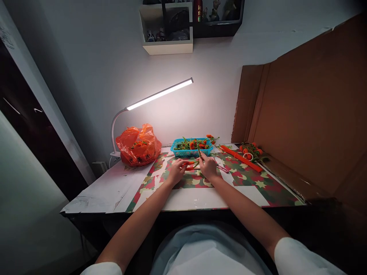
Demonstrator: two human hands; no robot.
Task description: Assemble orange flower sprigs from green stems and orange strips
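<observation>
My left hand (176,172) is closed, its fingertips pinching an orange flower (188,163) over the middle of the table. Close by on the right, my right hand (208,167) is shut on a green stem (198,150) that sticks up above its fingers. The stem's lower part reaches toward the flower; whether the two are joined is too small to tell. Just behind both hands stands a blue plastic basket (192,154) holding orange flowers with green stems. A slim pink tool (223,168), its kind unclear, lies beside my right hand.
An orange plastic bag (138,147) with flowers inside stands at the back left, under a lit desk lamp (160,94). To the right lie a long orange-red strip (241,158) and more orange flowers (252,149). A tall cardboard sheet (304,103) borders the table's right side.
</observation>
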